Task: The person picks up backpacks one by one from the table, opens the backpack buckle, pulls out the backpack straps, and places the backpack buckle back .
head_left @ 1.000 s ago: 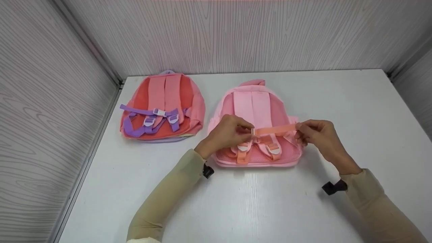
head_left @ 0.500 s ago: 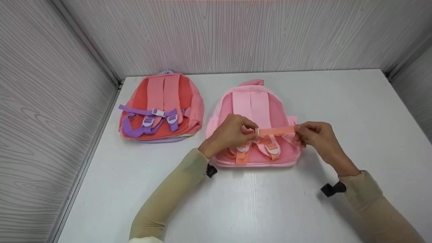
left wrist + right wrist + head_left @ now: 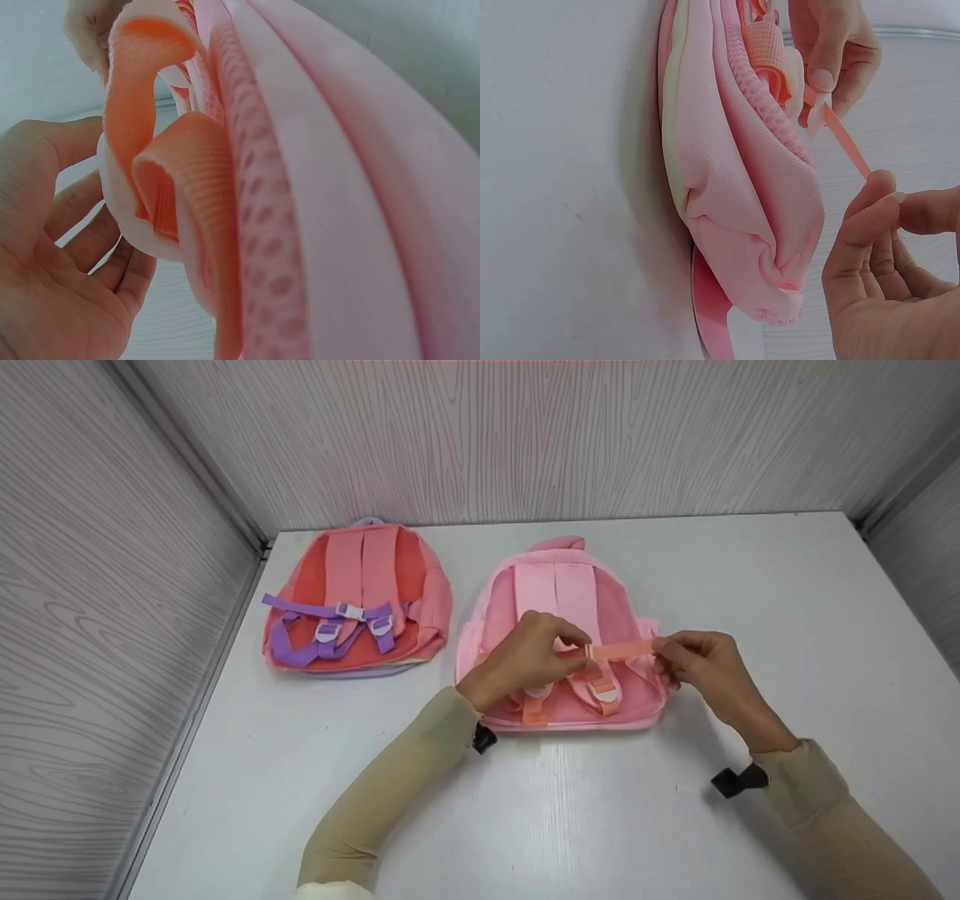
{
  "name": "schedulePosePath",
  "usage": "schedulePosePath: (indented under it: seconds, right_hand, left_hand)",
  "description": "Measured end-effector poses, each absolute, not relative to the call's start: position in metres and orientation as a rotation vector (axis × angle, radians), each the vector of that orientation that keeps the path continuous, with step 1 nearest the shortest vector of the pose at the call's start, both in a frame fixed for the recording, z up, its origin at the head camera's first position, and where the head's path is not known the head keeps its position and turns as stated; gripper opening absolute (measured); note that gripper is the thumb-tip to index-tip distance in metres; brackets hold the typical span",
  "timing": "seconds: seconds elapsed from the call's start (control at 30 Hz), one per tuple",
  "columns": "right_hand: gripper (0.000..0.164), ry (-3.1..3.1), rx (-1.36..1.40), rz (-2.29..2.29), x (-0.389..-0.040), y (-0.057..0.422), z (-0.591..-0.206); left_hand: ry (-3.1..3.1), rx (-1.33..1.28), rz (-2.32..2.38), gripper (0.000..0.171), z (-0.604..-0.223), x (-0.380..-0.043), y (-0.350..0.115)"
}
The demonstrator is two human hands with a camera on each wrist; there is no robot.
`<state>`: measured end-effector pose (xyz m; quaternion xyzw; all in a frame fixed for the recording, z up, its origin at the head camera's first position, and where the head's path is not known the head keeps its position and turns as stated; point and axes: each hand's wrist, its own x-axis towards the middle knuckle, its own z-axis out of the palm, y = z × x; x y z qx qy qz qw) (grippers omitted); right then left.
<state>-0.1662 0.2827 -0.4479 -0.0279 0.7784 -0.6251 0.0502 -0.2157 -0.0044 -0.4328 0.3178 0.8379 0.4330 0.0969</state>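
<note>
A light pink backpack lies back side up on the white table, its shoulder straps showing. Above its lower half, my left hand pinches a pale plastic buckle between thumb and fingers. From that buckle an orange strap runs taut to the right. My right hand pinches the strap's far end at the bag's right side. In the left wrist view, orange webbing loops beside the left hand, in front of the bag's mesh back.
To the left lies a coral backpack, also back side up, with purple straps and white buckles. Wood-grain panels rise behind the table and along its sides.
My left hand has slid right with the buckle, and the stretch of orange strap between the hands is shorter. The right hand has stayed nearly in place. The coral backpack lies as before.
</note>
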Motion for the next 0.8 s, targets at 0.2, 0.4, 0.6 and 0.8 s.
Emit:
schedulePosePath:
  seconds: [0.2, 0.4, 0.6, 0.8]
  right_hand:
    - [0.040, 2.361, -0.102, -1.917, -0.166, 0.283, -0.448]
    - [0.041, 2.345, -0.095, -1.941, -0.166, 0.283, -0.448]
    - [0.042, 2.333, -0.091, -1.956, -0.166, 0.284, -0.448]
    - [0.042, 2.335, -0.096, -1.941, -0.166, 0.285, -0.449]
  left_hand:
    - [2.484, 0.941, 1.283, 0.029, -0.432, -0.216, 0.001]
    - [2.480, 0.927, 1.277, 0.032, -0.433, -0.216, 0.005]
    - [2.455, 0.923, 1.293, 0.032, -0.432, -0.215, 0.008]
    - [2.436, 0.959, 1.325, 0.027, -0.432, -0.216, 0.012]
